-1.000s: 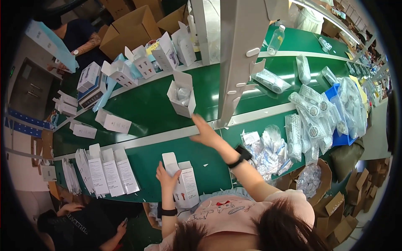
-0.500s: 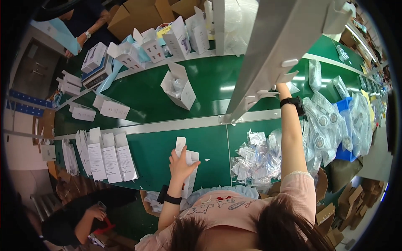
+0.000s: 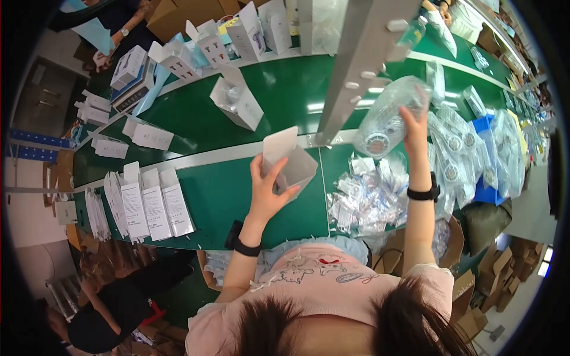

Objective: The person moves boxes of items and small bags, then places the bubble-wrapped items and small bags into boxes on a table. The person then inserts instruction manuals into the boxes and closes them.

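My left hand [image 3: 268, 191] grips an open white carton [image 3: 304, 172] by its side, fingers and thumb spread around it. Its flap stands up, and its mouth tilts toward me. In my right hand [image 3: 415, 124] is a bubble-wrap pouch [image 3: 386, 113], raised over the bench to the right of the carton. A round silvery part shows through the pouch's lower end; the rest of its contents is blurred by the wrap. Below the pouch lies a heap of small clear plastic packets [image 3: 371, 199].
A slanted metal post [image 3: 350, 77] rises between the carton and the pouch. More bubble-wrapped items [image 3: 454, 148] lie right, beside a blue bin [image 3: 484, 127]. White cartons [image 3: 157, 207] lie left; another open carton [image 3: 240, 113] stands beyond the rail. Other people are at the edges.
My right hand has come back from behind the post with the bubble-wrap pouch. My left hand has lifted the carton up and away from my body, tilting its mouth into view.
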Demonstrator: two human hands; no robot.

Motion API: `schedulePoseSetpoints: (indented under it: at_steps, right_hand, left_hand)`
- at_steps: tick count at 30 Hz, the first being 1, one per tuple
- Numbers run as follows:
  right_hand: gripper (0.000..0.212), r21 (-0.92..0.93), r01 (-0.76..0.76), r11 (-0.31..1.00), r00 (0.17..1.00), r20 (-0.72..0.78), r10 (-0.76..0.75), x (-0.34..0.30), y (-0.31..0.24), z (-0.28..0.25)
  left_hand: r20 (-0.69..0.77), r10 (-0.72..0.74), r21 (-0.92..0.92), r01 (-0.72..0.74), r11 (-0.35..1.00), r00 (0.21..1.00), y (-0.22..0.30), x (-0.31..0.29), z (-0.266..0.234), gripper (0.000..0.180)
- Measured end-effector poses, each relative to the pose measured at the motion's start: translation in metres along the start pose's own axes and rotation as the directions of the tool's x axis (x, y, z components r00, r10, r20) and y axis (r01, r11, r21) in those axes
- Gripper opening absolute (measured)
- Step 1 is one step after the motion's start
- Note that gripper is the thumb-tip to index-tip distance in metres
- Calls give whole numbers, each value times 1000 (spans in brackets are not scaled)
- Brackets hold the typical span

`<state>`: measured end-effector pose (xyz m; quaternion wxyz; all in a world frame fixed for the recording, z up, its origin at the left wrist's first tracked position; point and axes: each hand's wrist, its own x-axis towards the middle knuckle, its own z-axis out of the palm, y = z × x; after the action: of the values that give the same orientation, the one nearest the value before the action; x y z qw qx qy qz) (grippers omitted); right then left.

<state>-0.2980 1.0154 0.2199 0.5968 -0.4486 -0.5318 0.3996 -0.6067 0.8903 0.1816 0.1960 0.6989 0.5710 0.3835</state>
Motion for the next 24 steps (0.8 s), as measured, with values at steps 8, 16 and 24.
schedulePoseSetpoints:
  at_steps: [8,16,24]
  right_hand:
    - [55,638,-42,769,881,-340,330,-79,-44,110]
    - [48,-373,426,824,884,-23,-467,-113,-18,153]
    - [35,-482,315,817,949,187,-256,-117,35,76]
  left_hand:
    - [-49,61,-193,-69,979,997,-7,-11,35,62]
    - [-181,-127,-346,58,937,975,-5,-27,50,61]
    - [-219,-207,-329,128,936,953,-29,-60,17,66]
